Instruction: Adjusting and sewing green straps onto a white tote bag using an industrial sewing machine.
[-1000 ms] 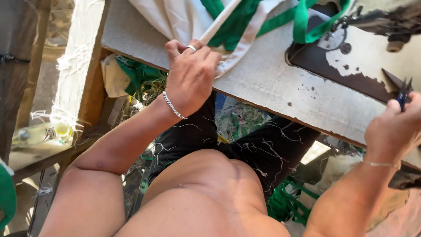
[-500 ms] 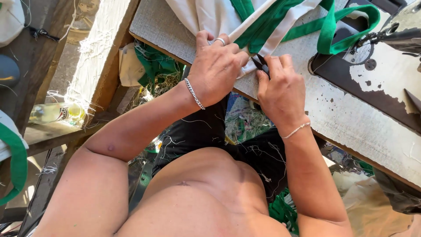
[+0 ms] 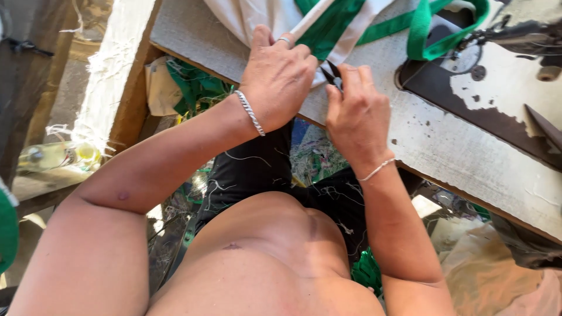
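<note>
My left hand (image 3: 280, 79), with a ring and a silver bracelet, presses down on the edge of a white and green cloth (image 3: 328, 23) at the near edge of a grey worktable (image 3: 421, 140). Right beside it, my right hand (image 3: 356, 114) grips small black scissors (image 3: 332, 73), whose tips point at the cloth's edge between my two hands. A green strap (image 3: 422, 32) loops off the cloth toward the sewing machine.
A sewing machine bed (image 3: 503, 88) with worn white paint sits at the right of the table. Green and white fabric scraps (image 3: 193, 88) lie under the table. A plastic bottle (image 3: 58, 155) lies at the left, beside a wooden post (image 3: 114, 76).
My right hand came in from the far right with the scissors and met my left hand at the cloth's edge. The left hand stayed on the cloth.
</note>
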